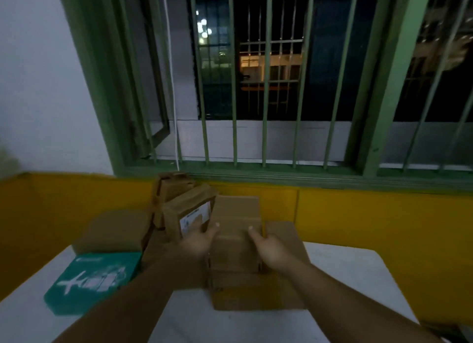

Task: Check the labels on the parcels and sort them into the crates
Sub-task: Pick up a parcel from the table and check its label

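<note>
A pile of brown cardboard parcels stands on a white table [358,271]. Both hands hold the sides of one upright brown parcel [236,219] at the middle of the pile. My left hand [198,239] grips its left side, thumb on the front face. My right hand [267,246] grips its right side. Just left of it leans another parcel with a white label [195,218]. More brown parcels [174,186] are stacked behind, and a larger one [238,286] lies underneath. No crate is in view.
A teal box [89,281] with white print lies at the table's left front. A flat brown box [112,232] sits behind it. A yellow wall band [371,214] and a barred green window [263,86] stand right behind the table.
</note>
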The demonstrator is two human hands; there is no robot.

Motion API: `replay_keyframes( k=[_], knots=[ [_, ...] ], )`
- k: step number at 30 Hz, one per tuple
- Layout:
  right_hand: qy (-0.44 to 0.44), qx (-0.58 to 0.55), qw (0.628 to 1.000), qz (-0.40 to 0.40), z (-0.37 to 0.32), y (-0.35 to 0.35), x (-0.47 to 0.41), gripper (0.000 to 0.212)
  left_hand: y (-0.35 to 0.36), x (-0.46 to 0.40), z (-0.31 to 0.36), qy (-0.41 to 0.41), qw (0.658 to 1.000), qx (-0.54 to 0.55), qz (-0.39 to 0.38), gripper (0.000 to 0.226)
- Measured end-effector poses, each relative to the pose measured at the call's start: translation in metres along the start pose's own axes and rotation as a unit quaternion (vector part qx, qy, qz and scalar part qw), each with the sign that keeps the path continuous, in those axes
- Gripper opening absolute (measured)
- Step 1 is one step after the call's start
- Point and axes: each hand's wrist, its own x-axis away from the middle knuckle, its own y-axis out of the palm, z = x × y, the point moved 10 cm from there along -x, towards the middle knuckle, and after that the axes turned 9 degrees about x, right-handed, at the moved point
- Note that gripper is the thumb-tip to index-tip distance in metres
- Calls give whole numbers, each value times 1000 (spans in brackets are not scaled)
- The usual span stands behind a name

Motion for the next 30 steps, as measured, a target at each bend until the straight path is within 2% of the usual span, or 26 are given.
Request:
replay_keyframes(
  k=[5,11,13,15,22,30],
  knots=[
    [32,36,998,40,7,11,-16,62,20,-35,-21,25,996,48,-74,59],
    [16,67,994,81,1,-2,-7,55,21,-22,-12,40,995,81,-48,28],
    [-15,63,991,113,-6,-19,-2,44,20,-20,-3,30,992,113,-46,33],
    [-31,64,988,141,-13,-36,2,42,17,-14,16,41,990,131,-41,37],
    [-125,-56,971,194,-79,-107,38,35,7,35,122,194,961,198,-4,49],
    [-259,-75,928,256,-128,-171,84,54,0,66,197,304,913,271,0,47]
  ],
)
